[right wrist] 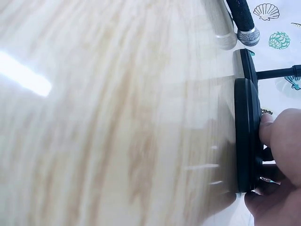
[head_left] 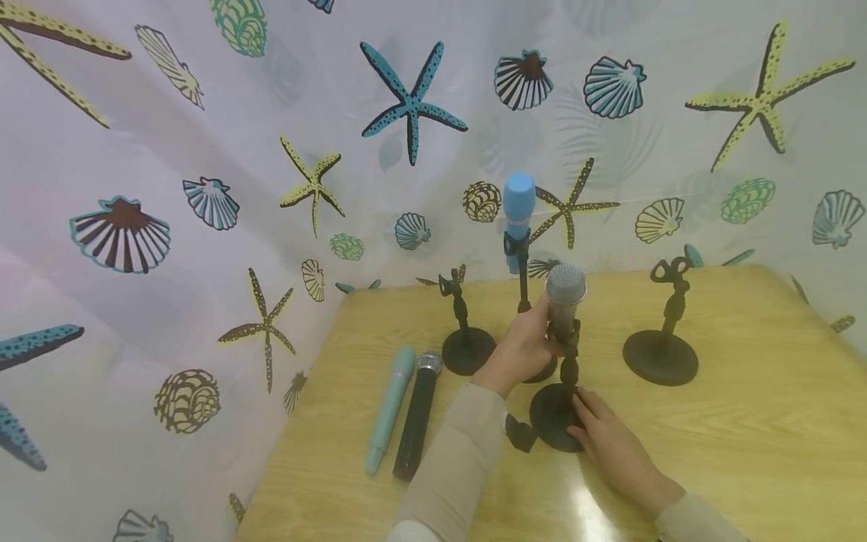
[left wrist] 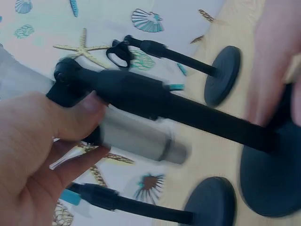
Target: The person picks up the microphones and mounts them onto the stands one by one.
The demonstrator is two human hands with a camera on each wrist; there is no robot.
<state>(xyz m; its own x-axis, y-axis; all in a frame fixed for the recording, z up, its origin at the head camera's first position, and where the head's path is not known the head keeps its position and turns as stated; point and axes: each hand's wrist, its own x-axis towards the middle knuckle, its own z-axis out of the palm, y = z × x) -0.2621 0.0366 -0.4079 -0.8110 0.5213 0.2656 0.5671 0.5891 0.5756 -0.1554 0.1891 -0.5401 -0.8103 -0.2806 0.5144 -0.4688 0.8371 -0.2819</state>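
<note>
My left hand [head_left: 520,348] grips a silver microphone [head_left: 566,290] at the top of a black microphone stand [head_left: 570,369], its mesh head pointing up. In the left wrist view, the thumb lies over the clip and the fingers curl by the silver body [left wrist: 134,136], whose lower end sticks out below. My right hand [head_left: 612,448] holds the round base of that same stand. From the right wrist view, its fingertips press on the top and rim of the base [right wrist: 247,136], which sits on the table.
A blue microphone [head_left: 519,199] stands clipped upright just behind. Bare stands are at left [head_left: 469,351] and right [head_left: 660,357]. A mint microphone [head_left: 390,410] and a black one [head_left: 418,418] lie on the wooden table [head_left: 745,452]. A small dark angular piece [head_left: 520,434] lies beside the held base.
</note>
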